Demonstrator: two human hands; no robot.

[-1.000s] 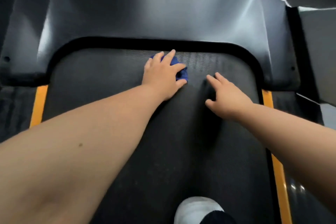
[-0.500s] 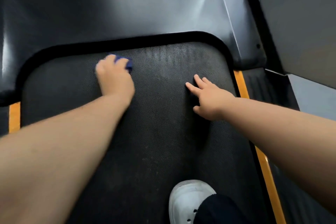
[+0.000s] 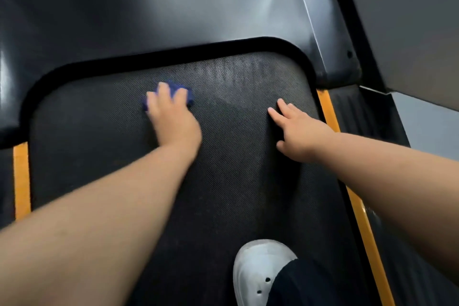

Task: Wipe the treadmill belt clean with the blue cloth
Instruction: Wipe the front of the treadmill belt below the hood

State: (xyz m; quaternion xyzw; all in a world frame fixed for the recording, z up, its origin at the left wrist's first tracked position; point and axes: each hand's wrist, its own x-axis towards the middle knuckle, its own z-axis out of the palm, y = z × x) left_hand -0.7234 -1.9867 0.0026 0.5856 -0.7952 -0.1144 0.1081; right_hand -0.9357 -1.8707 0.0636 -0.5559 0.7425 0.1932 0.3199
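Left hand (image 3: 173, 119) has come back toward mid-belt from its left reach half a second ago. It presses the wadded blue cloth (image 3: 184, 92) onto the treadmill belt (image 3: 99, 151) near the front edge, fingers laid over it, close together. Right hand (image 3: 301, 134) braces flat, fingers spread, holding nothing. Risks, my read: the small wad leaves unwiped strips, the cloth slips out from under flat fingers, and the belt creeps under the bracing hand and white shoe (image 3: 258, 263).

Treadmill belt (image 3: 223, 181): matt black, fine grainy weave. Blue cloth (image 3: 190, 98) under left hand (image 3: 173, 122): soft fabric. Hood (image 3: 173, 7) beyond it: smooth, semi-gloss.
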